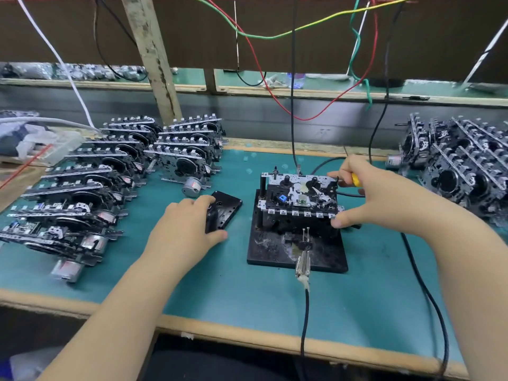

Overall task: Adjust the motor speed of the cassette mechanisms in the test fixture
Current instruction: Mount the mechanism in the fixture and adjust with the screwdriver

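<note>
Clearly the left hand curls its fingers round a black cassette lying on the green mat, between the rows of mechanisms and the fixture. Seat it flat and square onto the mechanism clamped there. The right hand steadies that mechanism, thumb on its front corner, fingers pinching a yellow-handled screwdriver; keep the tip clear.

Head view, single wide-angle camera.
Looking forward and down from above the near edge of the counter, sitting close, facing the back wall.
</note>
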{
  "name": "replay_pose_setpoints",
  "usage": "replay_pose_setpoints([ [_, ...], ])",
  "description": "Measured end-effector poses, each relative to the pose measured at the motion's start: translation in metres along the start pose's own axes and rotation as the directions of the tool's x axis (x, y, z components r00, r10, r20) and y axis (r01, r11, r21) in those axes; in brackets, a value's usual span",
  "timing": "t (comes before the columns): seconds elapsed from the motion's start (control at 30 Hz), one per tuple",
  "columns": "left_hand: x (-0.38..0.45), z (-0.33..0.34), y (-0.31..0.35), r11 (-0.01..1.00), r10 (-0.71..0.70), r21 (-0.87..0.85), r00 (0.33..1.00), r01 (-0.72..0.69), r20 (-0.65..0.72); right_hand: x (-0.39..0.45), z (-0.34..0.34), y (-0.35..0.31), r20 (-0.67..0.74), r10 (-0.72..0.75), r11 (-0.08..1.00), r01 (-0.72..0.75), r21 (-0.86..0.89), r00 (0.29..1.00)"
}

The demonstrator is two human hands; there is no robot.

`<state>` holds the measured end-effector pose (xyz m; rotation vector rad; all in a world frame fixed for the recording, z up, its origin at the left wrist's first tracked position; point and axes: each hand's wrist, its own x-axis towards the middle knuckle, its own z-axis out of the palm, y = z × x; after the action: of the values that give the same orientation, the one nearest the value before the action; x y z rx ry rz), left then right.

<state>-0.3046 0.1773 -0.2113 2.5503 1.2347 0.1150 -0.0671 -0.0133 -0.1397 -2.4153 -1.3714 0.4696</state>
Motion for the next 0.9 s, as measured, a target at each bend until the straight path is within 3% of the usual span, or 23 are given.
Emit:
replay_pose_setpoints([
  [0.13, -0.002, -0.015, -0.003, 0.936, -0.03, -0.352, 0.992, -0.015, -0.122, -0.001, -0.001, -0.003, -0.001, -0.01, 1.0, 0.01, -0.02, 1.0],
  [0.23, 0.0, -0.032, 0.017, 0.786, 0.102, -0.576, 0.966, -0.225, -0.238, -0.001, 0.0, -0.004, 0.0, -0.002, 1.0, 0.002, -0.01, 1.0],
  [0.33, 0.011, -0.045, 0.05, 0.748, 0.412, -0.459, 0.877, -0.48, -0.247, -0.001, -0.001, -0.004, 0.007, -0.004, 1.0, 0.004, -0.005, 1.0],
  [0.43, 0.026, -0.046, 0.072, 0.751, 0.546, -0.369, 0.829, -0.548, -0.12, -0.003, -0.002, -0.001, 0.015, -0.001, 1.0, 0.001, 0.023, 1.0],
  [0.53, 0.033, -0.044, 0.075, 0.766, 0.584, -0.329, 0.812, -0.553, -0.006, -0.006, -0.002, 0.003, 0.057, 0.004, 0.993, -0.011, 0.119, 0.998],
  [0.6, 0.033, -0.044, 0.075, 0.777, 0.587, -0.295, 0.809, -0.556, 0.02, -0.006, -0.003, 0.005, 0.059, 0.029, 0.948, -0.046, 0.313, 0.998],
  [0.7, 0.033, -0.045, 0.078, 0.776, 0.597, -0.275, 0.801, -0.567, 0.034, 0.002, 0.007, 0.001, -0.04, 0.148, 0.775, -0.09, 0.625, 0.988],
  [0.8, 0.032, -0.047, 0.085, 0.775, 0.613, -0.23, 0.788, -0.588, 0.051, 0.015, 0.028, -0.001, -0.19, 0.269, 0.671, -0.042, 0.74, 0.944],
  [0.9, 0.033, -0.044, 0.087, 0.78, 0.616, -0.193, 0.785, -0.595, 0.069, 0.021, 0.044, -0.003, -0.235, 0.342, 0.559, 0.004, 0.829, 0.91],
])
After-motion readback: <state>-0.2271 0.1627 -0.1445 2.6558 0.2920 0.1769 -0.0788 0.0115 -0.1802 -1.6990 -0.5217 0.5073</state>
